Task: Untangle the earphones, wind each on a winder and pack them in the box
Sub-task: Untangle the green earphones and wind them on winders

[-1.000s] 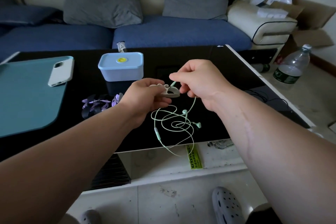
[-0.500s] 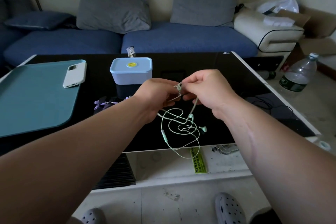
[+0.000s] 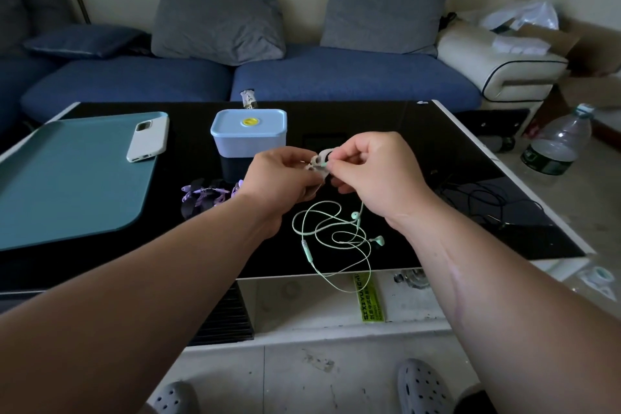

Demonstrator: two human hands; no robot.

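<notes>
Here, holding a pale winder (image 3: 320, 160) pinched in the fingertips of the left hand (image 3: 285, 178), in the air just in front of the lidded blue box (image 3: 248, 134); pressing one end of the mint-green earphones (image 3: 355, 215) against it with the right hand (image 3: 376, 175), thumb and forefinger closed on the cord. Seating that end, by the look of it, with no turns visibly wound yet. Below, trailing the rest of the cord in loose crossing loops onto the black surface (image 3: 420, 144), both earbuds and the inline remote among them, one loop hanging past the near edge. Likely to snag from here: drawing cord up through those crossings could pull a knot tight or drag an earbud through a loop. Could also slip the end off the winder under an early tug, given so light a pinch. Worth steering clear of the purple earphones (image 3: 205, 195) beside the left wrist and the black cable (image 3: 487, 198) to the right, since either could catch a swinging loop.
</notes>
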